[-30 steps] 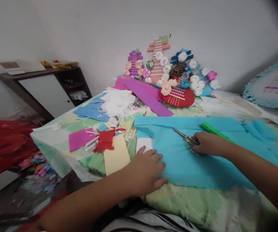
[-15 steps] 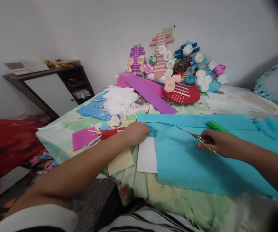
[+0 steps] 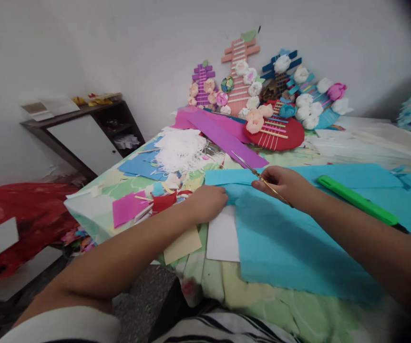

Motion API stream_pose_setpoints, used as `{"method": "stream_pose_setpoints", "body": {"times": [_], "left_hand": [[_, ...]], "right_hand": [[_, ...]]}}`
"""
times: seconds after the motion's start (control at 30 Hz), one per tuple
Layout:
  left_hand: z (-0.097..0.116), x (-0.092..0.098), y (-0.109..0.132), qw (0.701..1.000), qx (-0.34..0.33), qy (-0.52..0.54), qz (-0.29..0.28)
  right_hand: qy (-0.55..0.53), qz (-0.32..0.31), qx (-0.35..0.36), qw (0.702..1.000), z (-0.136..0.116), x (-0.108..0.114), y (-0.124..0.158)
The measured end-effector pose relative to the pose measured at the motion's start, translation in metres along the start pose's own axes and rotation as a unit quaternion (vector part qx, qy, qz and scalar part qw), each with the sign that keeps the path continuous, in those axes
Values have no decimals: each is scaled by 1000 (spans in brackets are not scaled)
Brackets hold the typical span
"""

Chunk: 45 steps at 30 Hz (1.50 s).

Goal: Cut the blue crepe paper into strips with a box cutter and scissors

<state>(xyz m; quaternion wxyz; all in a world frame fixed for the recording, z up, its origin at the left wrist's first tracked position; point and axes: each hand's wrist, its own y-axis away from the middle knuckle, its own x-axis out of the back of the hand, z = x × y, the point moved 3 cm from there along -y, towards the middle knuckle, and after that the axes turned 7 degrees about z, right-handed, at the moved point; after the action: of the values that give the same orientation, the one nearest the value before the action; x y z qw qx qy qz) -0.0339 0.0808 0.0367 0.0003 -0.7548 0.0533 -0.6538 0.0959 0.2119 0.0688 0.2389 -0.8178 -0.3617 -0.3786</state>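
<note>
Two hands now meet at one corner of the blue paper [image 3: 298, 238]
Our right hand [image 3: 284, 186], closed around the scissors [image 3: 259, 177], has come from mid-sheet to the far left corner, blades raised towards the purple strip [image 3: 223, 138]; our left hand [image 3: 207, 202] stays curled at the sheet's left edge, though we cannot tell whether it pinches the paper; the sheet lies flat on the table [image 3: 94, 200]; we judge the work has shifted to this corner.

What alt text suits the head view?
The right hand holds scissors over a blue paper sheet while the left hand rests on its edge. Paper scraps, a green tool and flower crafts crowd the table.
</note>
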Motion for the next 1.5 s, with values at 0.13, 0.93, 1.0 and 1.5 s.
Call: {"method": "stream_pose_setpoints", "body": {"times": [0.13,0.93,1.0,1.5], "left_hand": [[2,-6,1,1000,4,-13,2],[-8,-1,12,1000,12,-26,6],[-6,0,11,999,15,-32,8],[34,-6,127,969,234,-33,76]], "right_hand": [[9,4,3,1000,5,-10,-9],[34,-57,-34,997,24,-9,-15],[46,-71,-57,995,28,0,-4],[316,-104,-20,943,93,31,23]]}}
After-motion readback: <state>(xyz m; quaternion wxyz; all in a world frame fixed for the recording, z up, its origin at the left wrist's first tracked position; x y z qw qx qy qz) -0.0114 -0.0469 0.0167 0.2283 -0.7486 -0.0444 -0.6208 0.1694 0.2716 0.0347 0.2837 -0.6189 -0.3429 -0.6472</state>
